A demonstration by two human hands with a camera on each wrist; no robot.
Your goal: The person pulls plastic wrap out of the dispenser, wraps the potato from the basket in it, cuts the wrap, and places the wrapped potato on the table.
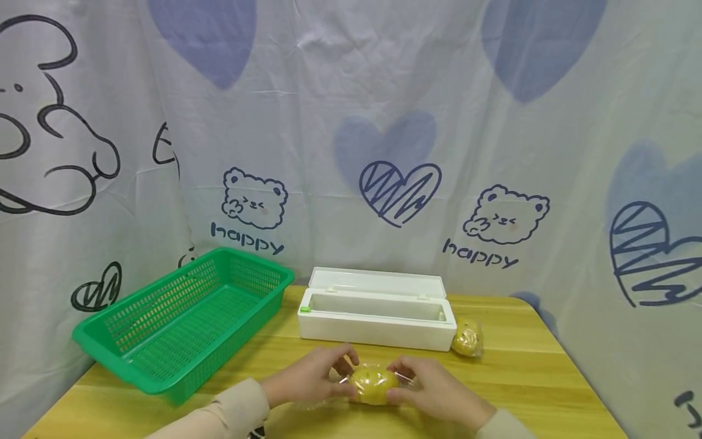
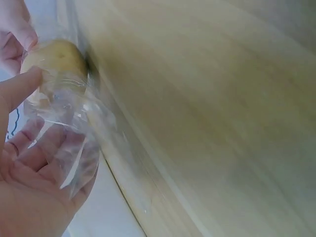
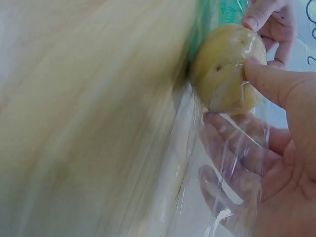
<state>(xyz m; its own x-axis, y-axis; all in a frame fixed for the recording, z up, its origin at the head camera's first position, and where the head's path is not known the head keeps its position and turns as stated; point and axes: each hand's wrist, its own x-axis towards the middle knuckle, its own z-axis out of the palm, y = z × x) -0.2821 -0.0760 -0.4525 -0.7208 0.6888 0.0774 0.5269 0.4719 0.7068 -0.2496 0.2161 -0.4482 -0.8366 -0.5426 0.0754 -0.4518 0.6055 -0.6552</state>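
A yellow potato in clear plastic film lies on the table in front of the white box. At its left side my left hand holds it, the thumb laid on the wrapped skin. My right hand holds the opposite side, its thumb on the potato too. Loose clear film spreads past the potato over the right fingers. More film lies across the left fingers in the left wrist view. The film hides part of the fingers.
Behind the hands stands a long white box with its lid raised and a small green piece at its left corner. A second wrapped potato sits at the box's right end. To the left is a green plastic basket on the wooden table.
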